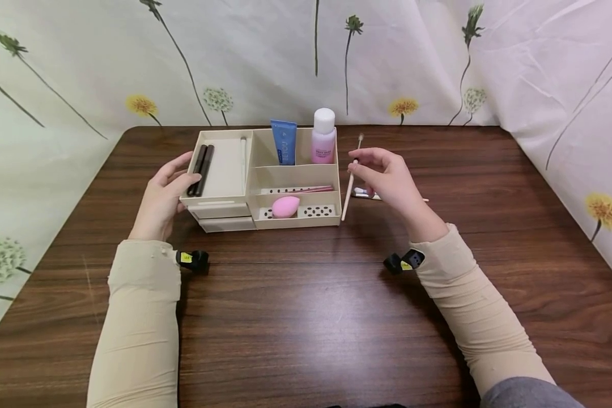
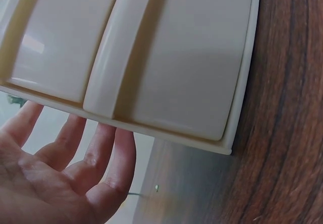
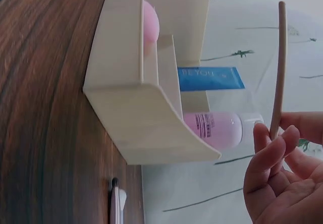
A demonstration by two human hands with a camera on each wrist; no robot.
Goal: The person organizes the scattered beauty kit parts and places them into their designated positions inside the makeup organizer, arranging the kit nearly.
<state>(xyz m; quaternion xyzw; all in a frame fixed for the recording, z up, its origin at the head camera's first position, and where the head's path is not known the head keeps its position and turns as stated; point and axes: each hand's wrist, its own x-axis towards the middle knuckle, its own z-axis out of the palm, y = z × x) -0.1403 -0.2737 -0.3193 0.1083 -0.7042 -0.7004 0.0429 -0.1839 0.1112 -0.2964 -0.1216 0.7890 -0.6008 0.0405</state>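
A cream makeup organizer stands at the back of the table. My left hand grips its left side, thumb over the top edge beside two black pens; in the left wrist view the fingers rest along its outer side. My right hand pinches a thin makeup brush just right of the organizer, its bristles up and its pale handle slanting down. The organizer holds a blue tube, a pink bottle, a pink sponge and a pale brush.
Beneath my right hand, more brushes lie on the dark wooden table. Two drawers sit at the organizer's front left. A flower-print cloth hangs behind the table and along its sides.
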